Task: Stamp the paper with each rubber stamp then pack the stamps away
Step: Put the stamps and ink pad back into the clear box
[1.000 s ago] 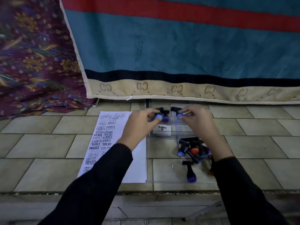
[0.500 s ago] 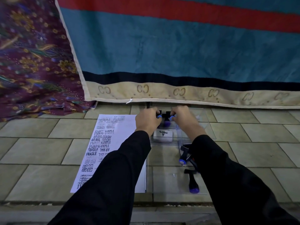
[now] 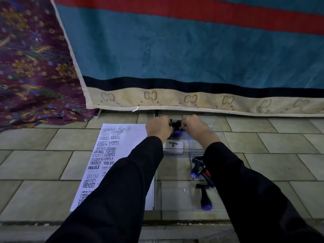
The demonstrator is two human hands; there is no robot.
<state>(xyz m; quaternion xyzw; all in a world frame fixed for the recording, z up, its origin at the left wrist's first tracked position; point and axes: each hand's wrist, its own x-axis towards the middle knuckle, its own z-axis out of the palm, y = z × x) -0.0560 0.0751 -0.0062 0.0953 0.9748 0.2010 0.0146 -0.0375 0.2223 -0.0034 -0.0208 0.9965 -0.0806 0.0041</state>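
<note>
Together, left hand, right hand, pinching two stamps; one paper

A large teal blanket hangs across the back. A red stripe runs along its top. Near its lower edge is a black band, then a beige border printed with repeated "CC" marks. Left of the blanket, and partly tucked behind it, lies a purple cloth with gold and green floral patterns. Below the blanket stretches a counter of pale grey-green rectangular tiles with dark joints.
</note>
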